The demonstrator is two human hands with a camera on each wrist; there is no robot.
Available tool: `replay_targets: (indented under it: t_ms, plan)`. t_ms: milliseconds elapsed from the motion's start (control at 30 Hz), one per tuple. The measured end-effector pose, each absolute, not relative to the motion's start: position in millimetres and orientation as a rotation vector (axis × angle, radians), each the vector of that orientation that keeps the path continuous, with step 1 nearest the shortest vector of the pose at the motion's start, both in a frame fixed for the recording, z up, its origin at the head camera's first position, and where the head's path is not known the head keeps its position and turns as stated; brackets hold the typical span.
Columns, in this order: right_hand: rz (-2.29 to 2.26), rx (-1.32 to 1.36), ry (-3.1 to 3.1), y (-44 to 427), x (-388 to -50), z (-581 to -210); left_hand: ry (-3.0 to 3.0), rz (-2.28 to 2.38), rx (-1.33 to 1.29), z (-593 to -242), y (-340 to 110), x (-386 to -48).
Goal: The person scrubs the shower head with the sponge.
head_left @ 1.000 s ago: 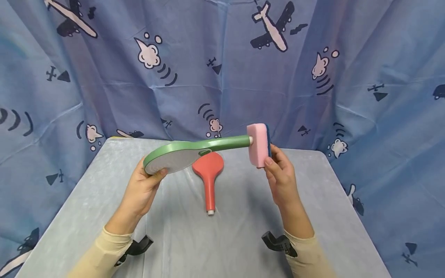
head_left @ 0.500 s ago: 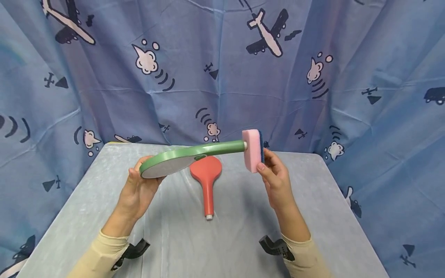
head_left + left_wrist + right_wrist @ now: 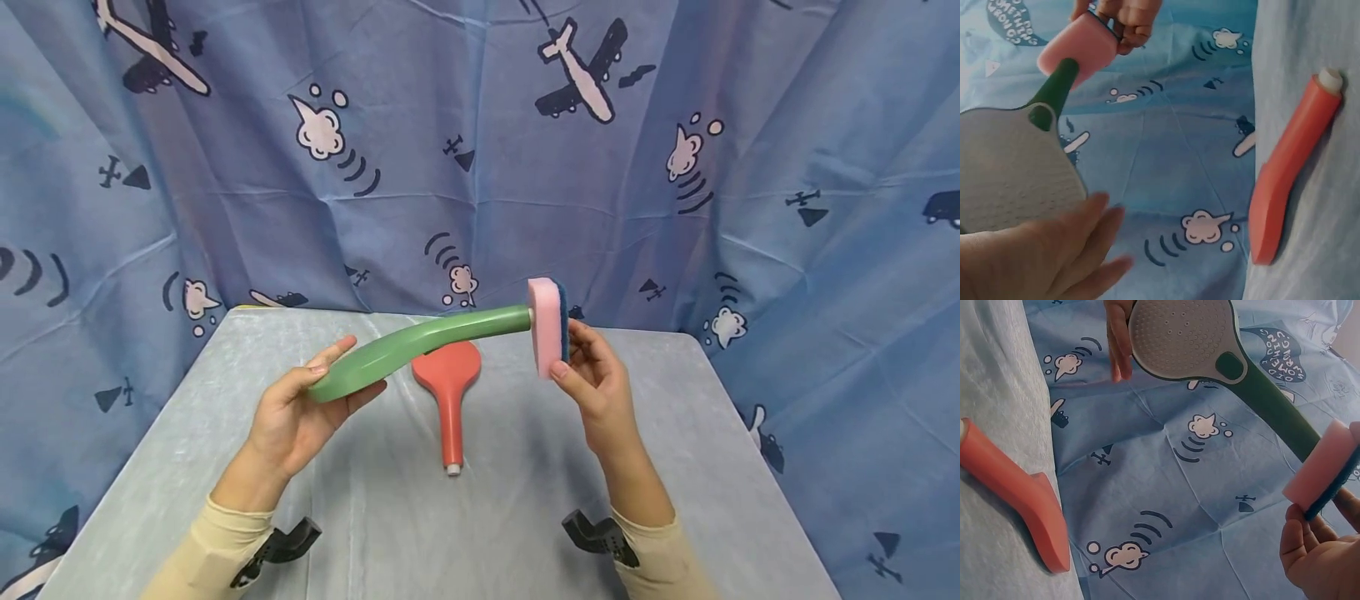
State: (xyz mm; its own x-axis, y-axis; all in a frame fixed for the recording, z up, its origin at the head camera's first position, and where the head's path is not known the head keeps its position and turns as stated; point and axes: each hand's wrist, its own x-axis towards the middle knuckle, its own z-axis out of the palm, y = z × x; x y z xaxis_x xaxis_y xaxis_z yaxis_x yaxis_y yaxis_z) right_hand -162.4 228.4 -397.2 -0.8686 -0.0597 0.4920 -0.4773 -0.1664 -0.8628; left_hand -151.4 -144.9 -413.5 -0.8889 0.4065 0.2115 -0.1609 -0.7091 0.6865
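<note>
A green shower head (image 3: 412,343) is held level above the table between both hands. My left hand (image 3: 288,421) grips the rim of its round end, with fingers spread on both sides of it. The grey spray face (image 3: 1182,337) shows in the right wrist view but is turned from sight in the head view. My right hand (image 3: 606,396) pinches a pink sponge (image 3: 545,329) with a dark blue scouring side. The sponge's pink side presses against the handle's tip, hiding most of the pale connector. Below lies a red shower head (image 3: 449,383), handle pointing towards me.
A table (image 3: 517,517) with a pale grey cloth spreads under the hands. Behind it and at both sides hangs a blue curtain (image 3: 405,167) printed with planes and clouds. Black wrist mounts (image 3: 285,542) sit on both sleeves.
The green shower head has rolled about its length, so its grey face has gone from sight in the head view. My left hand has shifted its fingers around the rim. The sponge stays against the tip.
</note>
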Motion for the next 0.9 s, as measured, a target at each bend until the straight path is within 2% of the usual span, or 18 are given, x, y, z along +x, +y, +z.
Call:
replay_targets:
  t_ms: [233,433,700,900]
  plan:
    - [2.086,0.636,-1.738,230.6,-163.8,-395.6,0.766,2.403,0.558,-414.2,-148.2,-151.5]
    - [2.013,0.630,-1.643,227.3,-167.6,-395.3,0.815,2.346,0.657,-410.8,-142.6,-145.7]
    - [1.172,0.471,-1.672,212.6,-171.5,-412.1,1.071,2.320,0.668,-410.5,-121.1,-134.0]
    - [0.926,0.698,-1.672,195.0,-166.7,-420.9,1.085,2.365,0.654,-413.4,-117.9,-131.8]
